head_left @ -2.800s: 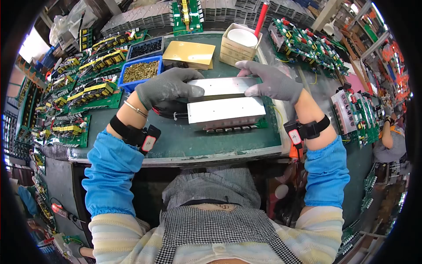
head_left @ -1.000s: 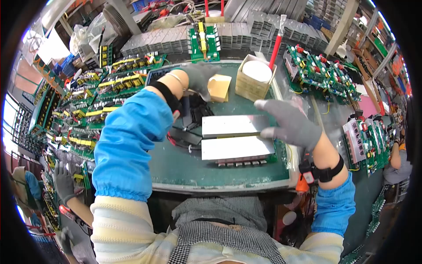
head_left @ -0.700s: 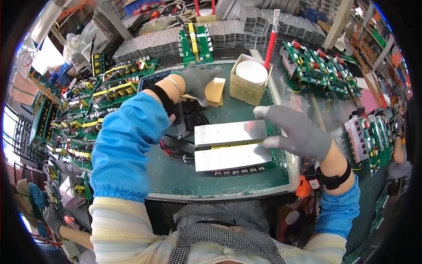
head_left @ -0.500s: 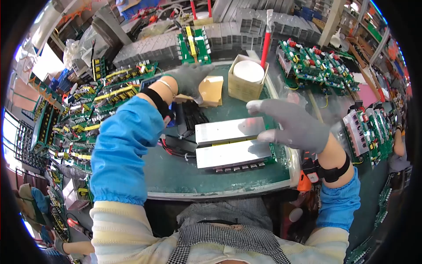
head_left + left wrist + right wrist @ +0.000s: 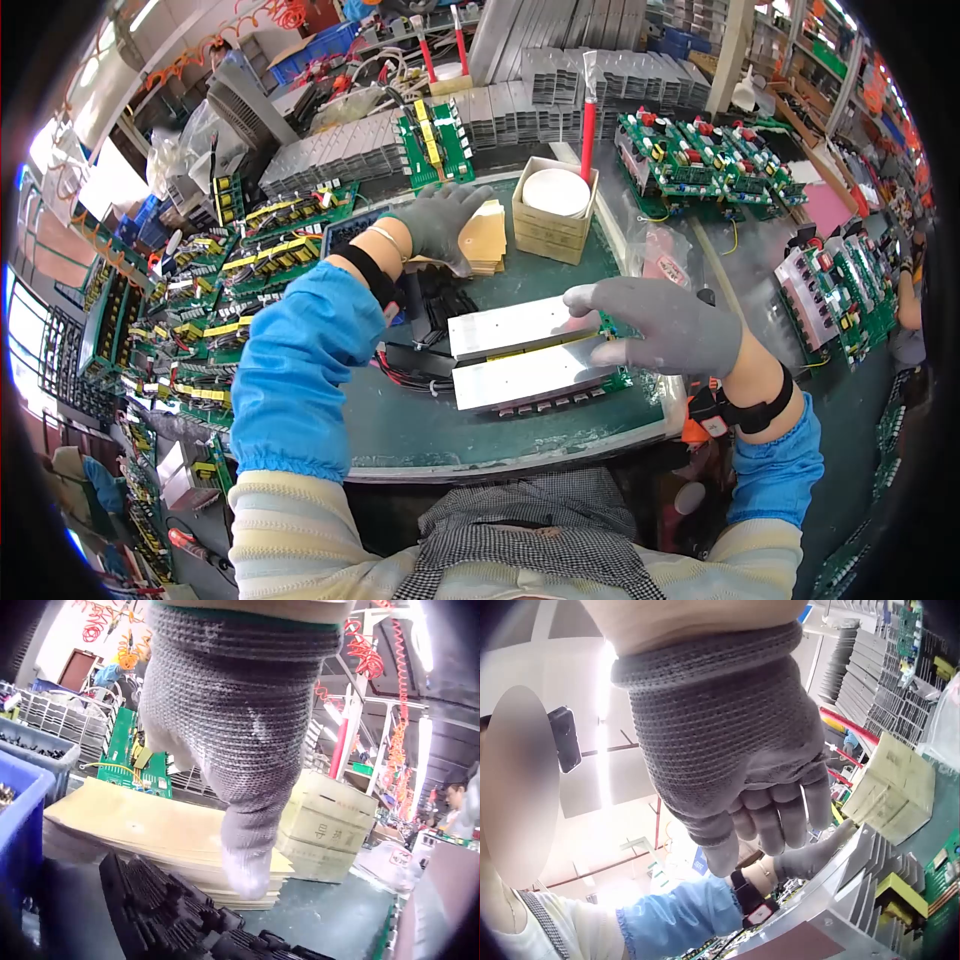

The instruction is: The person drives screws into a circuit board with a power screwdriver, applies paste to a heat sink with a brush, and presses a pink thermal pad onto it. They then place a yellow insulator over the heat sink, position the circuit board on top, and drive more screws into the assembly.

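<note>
Hanging slack, right grip [image 5: 668, 325] flanks silver blocks [image 5: 520, 328]; left grip [image 5: 437, 224] overhangs sheets [image 5: 484, 242], hold unclear.

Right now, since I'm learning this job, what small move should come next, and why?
Perhaps the left grey-gloved hand should take one from the stack of tan rectangular sheets: its thumb is by the stack's edge, and the right grey-gloved hand, holding nothing, is near the two long silver metal bars.

Electronics workshop: green circuit boards with yellow components [image 5: 272, 258], left of left grip [image 5: 440, 222]; stacked grey metal profiles [image 5: 345, 138] beyond it; coiled orange-red hoses [image 5: 364, 660] hanging above.
</note>
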Tool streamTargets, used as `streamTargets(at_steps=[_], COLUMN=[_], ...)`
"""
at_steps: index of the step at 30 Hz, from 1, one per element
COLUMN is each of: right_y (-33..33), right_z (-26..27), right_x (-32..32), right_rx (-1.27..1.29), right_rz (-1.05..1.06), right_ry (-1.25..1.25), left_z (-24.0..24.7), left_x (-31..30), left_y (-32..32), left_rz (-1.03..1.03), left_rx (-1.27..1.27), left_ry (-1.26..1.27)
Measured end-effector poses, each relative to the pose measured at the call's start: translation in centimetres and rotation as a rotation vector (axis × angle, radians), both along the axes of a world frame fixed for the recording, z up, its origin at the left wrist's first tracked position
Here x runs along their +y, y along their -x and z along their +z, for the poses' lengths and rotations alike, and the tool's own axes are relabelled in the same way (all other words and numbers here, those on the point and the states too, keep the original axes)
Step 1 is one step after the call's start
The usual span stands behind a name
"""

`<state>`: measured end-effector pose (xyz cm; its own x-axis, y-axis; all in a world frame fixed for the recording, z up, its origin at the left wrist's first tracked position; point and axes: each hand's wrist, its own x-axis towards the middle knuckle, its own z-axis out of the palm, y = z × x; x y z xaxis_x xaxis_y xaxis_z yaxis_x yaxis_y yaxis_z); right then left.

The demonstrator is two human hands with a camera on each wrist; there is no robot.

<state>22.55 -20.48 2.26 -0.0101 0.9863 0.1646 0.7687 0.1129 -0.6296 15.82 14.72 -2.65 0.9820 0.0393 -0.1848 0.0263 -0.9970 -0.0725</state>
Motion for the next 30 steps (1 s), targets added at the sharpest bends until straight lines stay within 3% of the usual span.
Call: streamTargets(at_steps=[2,5,6,9,12,16,20,24,27,30], right_y=[0.3,0.9,1.0,0.4,0.0,0.3,0.6,0.8,1.2,1.3], right_z=[0.0,-0.3,-0.4,-0.8,-1.8,-1.7,-1.6,-0.2,1.1,0.0], right_x=[0.5,0.7,0.4,-0.6,-1.3,-0.9,-0.9,-0.3,0.7,2.1], right_rx=[0.04,0.014,-0.036,-0.043,0.028,0.03,-0.013,0.046,0.296,0.632], right_rz=[0.013,0.031,0.036,0.015,-0.001,0.025,0.036,-0.152,-0.412,-0.398], right_ry=[-0.029,-0.055,-0.055,0.016,0.074,0.061,-0.095,-0.245,-0.258,-0.377], left_z=[-0.7,-0.7,-0.9,-1.6,1.1,1.4,4.4,8.8,10.7,10.1], left_x=[0.5,2.4,2.4,2.7,-1.0,-1.2,-1.1,-5.1,-10.6,-14.5], left_y=[-0.6,-2.2,-2.3,-2.9,-1.3,1.1,3.6,6.8,8.9,9.8], left_rz=[0.029,0.163,0.164,0.117,0.097,0.091,0.062,-0.112,-0.202,-0.222], left_rx=[-0.024,0.169,0.155,0.14,0.072,-0.137,-0.331,-0.559,-0.535,-0.476], left_ry=[-0.056,0.389,0.409,0.331,0.119,0.199,0.143,-0.094,-0.171,-0.11])
